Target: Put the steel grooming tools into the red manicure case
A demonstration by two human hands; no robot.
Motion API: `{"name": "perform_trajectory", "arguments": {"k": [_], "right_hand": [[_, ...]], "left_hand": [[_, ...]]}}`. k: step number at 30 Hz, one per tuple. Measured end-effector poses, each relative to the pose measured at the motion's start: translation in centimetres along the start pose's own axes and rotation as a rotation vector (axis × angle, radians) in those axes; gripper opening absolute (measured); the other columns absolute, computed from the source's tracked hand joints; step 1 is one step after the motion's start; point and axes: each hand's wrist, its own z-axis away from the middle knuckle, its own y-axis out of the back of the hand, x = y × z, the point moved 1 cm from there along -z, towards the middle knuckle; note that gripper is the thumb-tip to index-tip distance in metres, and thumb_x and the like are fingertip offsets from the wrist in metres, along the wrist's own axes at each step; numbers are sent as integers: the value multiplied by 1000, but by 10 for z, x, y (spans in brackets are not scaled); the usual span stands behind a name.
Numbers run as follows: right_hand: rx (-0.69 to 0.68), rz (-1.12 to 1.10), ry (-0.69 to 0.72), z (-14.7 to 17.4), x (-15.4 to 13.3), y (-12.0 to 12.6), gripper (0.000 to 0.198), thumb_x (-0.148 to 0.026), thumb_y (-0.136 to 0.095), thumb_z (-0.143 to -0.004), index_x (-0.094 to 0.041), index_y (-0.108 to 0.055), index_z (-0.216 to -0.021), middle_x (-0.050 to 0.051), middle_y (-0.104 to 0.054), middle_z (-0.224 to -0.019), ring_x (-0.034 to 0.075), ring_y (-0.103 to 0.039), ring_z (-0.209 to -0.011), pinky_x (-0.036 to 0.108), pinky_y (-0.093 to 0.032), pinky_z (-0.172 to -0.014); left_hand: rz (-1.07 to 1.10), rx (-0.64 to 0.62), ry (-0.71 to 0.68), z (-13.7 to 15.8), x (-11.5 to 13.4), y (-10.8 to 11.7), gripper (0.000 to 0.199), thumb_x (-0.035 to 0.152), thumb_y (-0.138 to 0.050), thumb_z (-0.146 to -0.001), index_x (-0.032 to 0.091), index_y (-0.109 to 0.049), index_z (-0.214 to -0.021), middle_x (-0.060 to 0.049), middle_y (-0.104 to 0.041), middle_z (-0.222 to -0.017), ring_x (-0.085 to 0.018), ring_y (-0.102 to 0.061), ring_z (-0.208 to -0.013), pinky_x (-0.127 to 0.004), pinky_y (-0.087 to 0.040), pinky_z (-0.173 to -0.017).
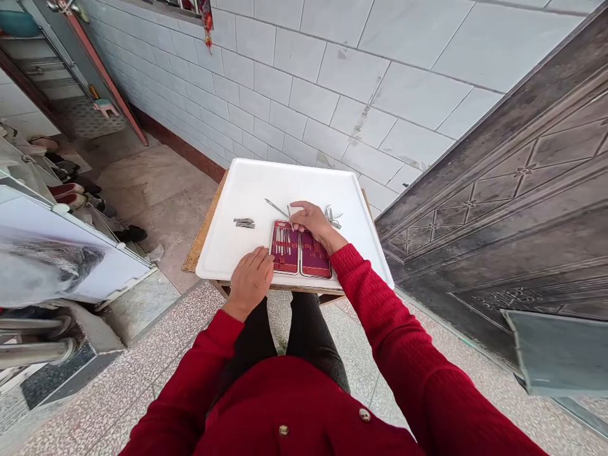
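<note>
An open manicure case [286, 262] with a maroon lining lies on the white tray [247, 180]. Slim metal tools [282, 240] stand in a row in its left half; the right half shows loops, partly under my wrist. My right hand [311, 220] pinches a slim metal manicure tool [289, 212] above the case. My left hand [251, 275] has its fingers together, gripping the case's left edge. Nail clippers [244, 223] lie to the left. A long pointed metal tool [275, 207] is behind the case. Plier-like metal tools [334, 215] sit right of my right hand, partly hidden.
The tray rests on a small wooden table [202, 244]. A tiled wall [294, 82] stands behind it and a dark patterned metal door [475, 209] to the right. Shoes [71, 193] fill a rack at the left, beside a white cabinet [61, 253].
</note>
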Motion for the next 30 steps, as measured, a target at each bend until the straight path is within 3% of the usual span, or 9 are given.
{"name": "perform_trajectory", "arguments": {"k": [3,8,12,14,19,24,30], "right_hand": [[-34,-24,61,8,3,4,55,-13,-72,-66,-16,-62,-119,-7,-67,-59,10,-58,-49,17,-40,-44],[-52,74,85,14,8,4,41,-17,-67,-70,-13,-67,-111,-8,-63,-52,9,-54,-45,18,-42,-44],[-54,110,115,17,9,5,66,-14,-66,-72,-13,-59,-137,-10,-63,-52,10,-56,-46,18,-44,-46],[-68,115,113,18,9,6,68,-13,-65,-73,-13,-58,-141,-9,-64,-54,10,-58,-47,17,-45,-47],[-93,134,106,17,10,5,51,-9,-62,-76,-13,-66,-127,-7,-65,-57,10,-60,-49,18,-46,-47],[-35,212,115,16,11,3,43,-6,-63,-77,-15,-68,-118,-5,-69,-64,11,-62,-51,19,-45,-48],[43,380,160,17,9,4,37,-12,-64,-82,-17,-70,-118,-2,-74,-77,12,-66,-60,23,-52,-61]], "left_hand": [[2,-6,3,-1,0,1,27,17,-48,-103,20,-68,-120,-13,-74,-126,-27,-68,-126,-46,-57,-102],[42,-32,40,-2,-2,1,29,19,-48,-102,21,-69,-123,-13,-74,-127,-28,-66,-129,-48,-56,-105],[28,-42,44,-2,-2,2,28,20,-49,-102,20,-70,-121,-13,-74,-128,-28,-66,-129,-48,-55,-106],[5,-31,34,-3,-1,3,27,20,-49,-102,20,-70,-120,-13,-74,-128,-28,-67,-127,-46,-56,-104],[-11,-43,23,-3,-1,4,27,20,-48,-103,20,-69,-120,-13,-74,-128,-28,-67,-126,-46,-56,-103],[-10,-31,25,-4,-2,3,27,20,-48,-102,20,-70,-119,-13,-75,-126,-29,-68,-125,-47,-56,-102],[-23,-24,21,-5,-1,3,27,20,-48,-102,20,-69,-119,-12,-75,-126,-29,-69,-124,-46,-56,-102]]}}
